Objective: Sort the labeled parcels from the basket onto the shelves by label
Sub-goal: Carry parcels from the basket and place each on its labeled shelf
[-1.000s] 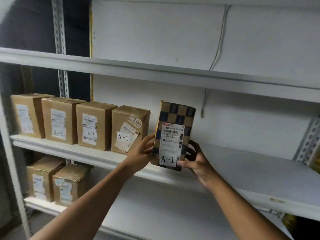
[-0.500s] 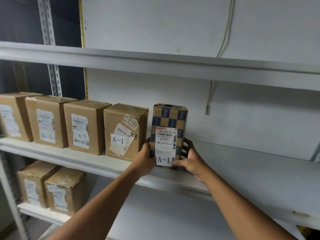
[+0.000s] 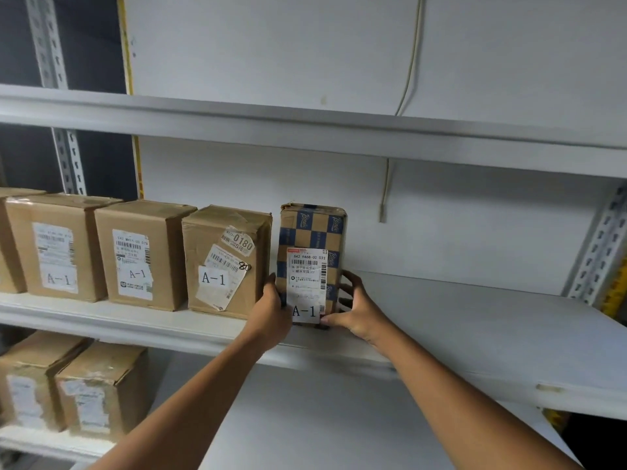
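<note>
While both forearms are stretched up from below, the blue-and-tan checkered cardboard parcel (image 3: 310, 262) is clasped low on its sides: the left hand (image 3: 271, 312) is curled against its left edge, the right hand (image 3: 356, 308) is pressed to its right edge with fingers (image 3: 347, 283) spread. It is stood upright on the white middle shelf (image 3: 475, 330), just beside the brown A-1 carton (image 3: 225, 261). Beyond, a pale cable (image 3: 386, 184) is hung on the white wall.

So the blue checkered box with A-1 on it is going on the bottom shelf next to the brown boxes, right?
Not the bottom shelf. The head view shows the blue checkered box standing on the middle shelf, next to the brown boxes marked A-1.
</note>
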